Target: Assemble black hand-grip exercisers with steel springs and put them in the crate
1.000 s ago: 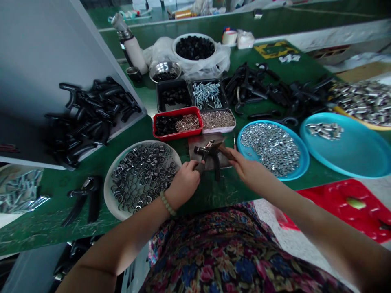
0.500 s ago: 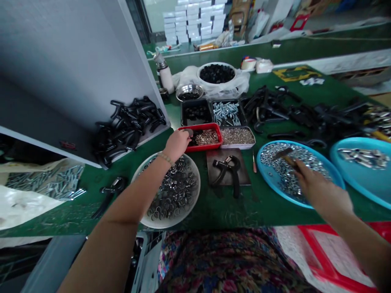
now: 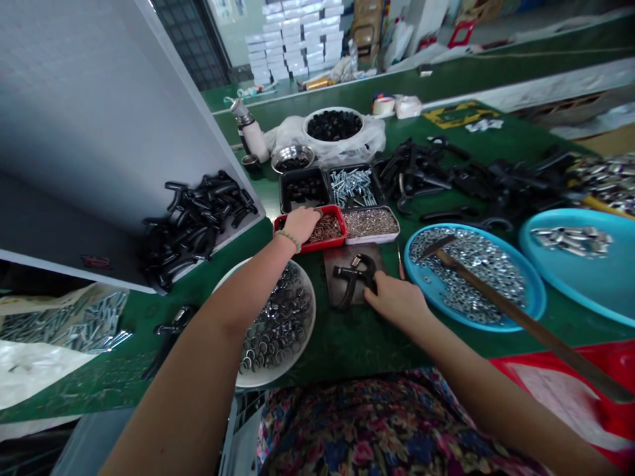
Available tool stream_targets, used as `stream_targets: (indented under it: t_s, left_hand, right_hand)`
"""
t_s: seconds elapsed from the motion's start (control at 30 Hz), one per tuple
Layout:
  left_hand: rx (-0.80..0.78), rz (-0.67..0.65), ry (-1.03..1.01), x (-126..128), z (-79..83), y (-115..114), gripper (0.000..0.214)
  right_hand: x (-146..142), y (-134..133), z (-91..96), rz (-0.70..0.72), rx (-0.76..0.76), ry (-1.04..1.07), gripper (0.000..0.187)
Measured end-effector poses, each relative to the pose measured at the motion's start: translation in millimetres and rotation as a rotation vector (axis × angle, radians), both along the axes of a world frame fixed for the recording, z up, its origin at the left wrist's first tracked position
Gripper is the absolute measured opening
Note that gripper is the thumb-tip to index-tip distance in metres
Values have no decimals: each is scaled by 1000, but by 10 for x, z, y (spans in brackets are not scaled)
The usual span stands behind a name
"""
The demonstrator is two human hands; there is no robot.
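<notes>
- Green table (image 3: 327,350): a strip of its surface runs along the near edge.
- Blue tray (image 3: 431,303): a hammer (image 3: 516,312) crosses it, handle passing that edge.
- Red tray (image 3: 325,245): left hand (image 3: 301,223) reaches in; cannot tell if its fingers grip anything.
- Metal plate (image 3: 342,253): beneath the black spring tool.
- Black spring tool (image 3: 354,272): right hand (image 3: 399,299) grips one handle; spring end points away from the person, long axis front to back.

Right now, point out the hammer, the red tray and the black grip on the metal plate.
hammer (image 3: 526,322): head view, on the wooden handle.
red tray (image 3: 325,245): head view, on the near wall.
black grip (image 3: 360,274): head view, mid-body, just below the spring.
</notes>
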State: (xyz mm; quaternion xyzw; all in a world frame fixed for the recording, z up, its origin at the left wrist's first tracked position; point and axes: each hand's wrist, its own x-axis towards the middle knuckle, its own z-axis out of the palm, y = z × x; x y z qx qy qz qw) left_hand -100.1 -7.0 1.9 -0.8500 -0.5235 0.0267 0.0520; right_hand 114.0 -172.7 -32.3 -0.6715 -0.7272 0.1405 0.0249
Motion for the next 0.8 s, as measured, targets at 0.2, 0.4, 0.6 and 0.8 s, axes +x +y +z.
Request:
stream_targets:
  t_s: [0.2, 0.4, 0.6, 0.8]
  left_hand:
    - [4, 20, -35, -16, -115, 7, 26]
    - [17, 105, -146, 35, -45, 30, 25]
    - [-468, 225, -1307, 161, 66, -672, 20]
    - [-1099, 375, -2044, 418, -30, -1464, 19]
  right_hand:
    - [238, -52, -68, -237, -237, 1007, 39]
    - [265, -220, -130, -335, -396, 1693, 35]
    - [347, -258, -83, -319, -380, 1941, 32]
    - [240, -251, -60, -296, -599, 1970, 38]
